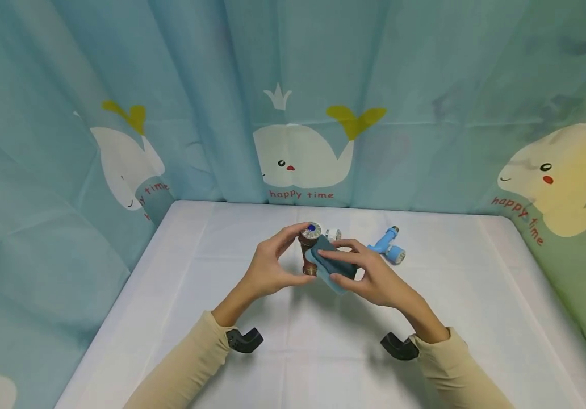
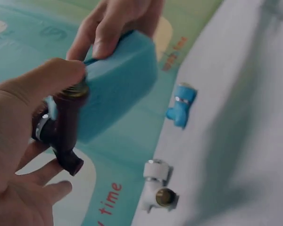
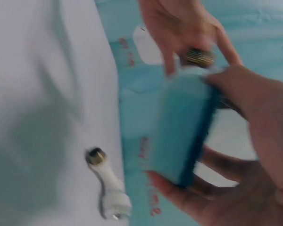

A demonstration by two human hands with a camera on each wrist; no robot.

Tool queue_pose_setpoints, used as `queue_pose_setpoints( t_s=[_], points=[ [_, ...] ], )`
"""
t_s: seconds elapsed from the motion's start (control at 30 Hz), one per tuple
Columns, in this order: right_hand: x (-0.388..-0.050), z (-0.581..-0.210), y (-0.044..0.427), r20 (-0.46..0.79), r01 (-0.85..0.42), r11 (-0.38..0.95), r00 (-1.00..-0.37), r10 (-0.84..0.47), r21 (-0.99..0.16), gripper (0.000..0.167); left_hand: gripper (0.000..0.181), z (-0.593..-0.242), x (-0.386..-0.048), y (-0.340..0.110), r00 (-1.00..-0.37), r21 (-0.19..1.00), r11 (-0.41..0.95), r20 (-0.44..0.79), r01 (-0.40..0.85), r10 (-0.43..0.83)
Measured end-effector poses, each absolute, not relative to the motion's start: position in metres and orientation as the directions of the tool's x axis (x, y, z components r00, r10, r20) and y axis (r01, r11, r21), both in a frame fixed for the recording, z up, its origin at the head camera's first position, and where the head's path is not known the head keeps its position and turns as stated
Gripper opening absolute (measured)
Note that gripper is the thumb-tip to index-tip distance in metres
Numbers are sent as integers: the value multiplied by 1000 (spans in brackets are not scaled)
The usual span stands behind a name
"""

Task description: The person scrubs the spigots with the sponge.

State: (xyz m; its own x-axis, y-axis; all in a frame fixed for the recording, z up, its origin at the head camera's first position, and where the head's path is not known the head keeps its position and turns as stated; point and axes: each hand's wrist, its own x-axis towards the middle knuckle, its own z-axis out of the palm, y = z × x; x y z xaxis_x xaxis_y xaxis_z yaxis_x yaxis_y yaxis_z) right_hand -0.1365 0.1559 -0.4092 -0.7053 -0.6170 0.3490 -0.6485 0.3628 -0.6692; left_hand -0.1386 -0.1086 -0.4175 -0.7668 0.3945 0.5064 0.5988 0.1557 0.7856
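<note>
My left hand (image 1: 271,266) holds a dark brown water tap (image 1: 305,250) between thumb and fingers, raised above the table. The tap has a threaded end, a spout and a round handle with a blue centre. My right hand (image 1: 381,277) grips a sponge (image 1: 338,262) with a light blue layer and a darker teal layer. The sponge (image 2: 120,87) lies against or very close to the tap's side; exact contact is hard to tell. In the right wrist view the sponge (image 3: 181,127) hides most of the tap, leaving its brass thread (image 3: 198,57) visible.
Behind the hands, a white tap (image 2: 155,186) and a blue tap (image 1: 386,243) lie on the white-covered table (image 1: 211,250). A curtain (image 1: 303,57) printed with whales surrounds the table's back and sides. Black wrist mounts (image 1: 245,341) stick out from both sleeves.
</note>
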Motion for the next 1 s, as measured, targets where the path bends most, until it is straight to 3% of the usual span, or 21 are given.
queue_pose_setpoints(
  t_s=[0.17,0.33,0.63,0.87,1.0],
  points=[
    [-136,-408,154,352,-649,400,-719,-599,-647,50,94,-415,-139,-108,-712,673,268,562,689,420],
    [-137,-412,150,324,-669,398,-690,-648,-628,50,94,-417,-138,-109,-708,635,322,571,702,416],
    [-135,-421,144,386,-674,428,-715,-583,-602,52,98,-424,-136,-106,-845,861,165,404,481,350],
    [-136,-425,146,353,-640,405,-731,-584,-653,51,99,-429,-134,-109,-846,861,182,389,475,365],
    [-137,-422,152,260,-600,363,-707,-657,-713,50,104,-427,-133,-112,-836,868,155,383,471,394]
  ],
)
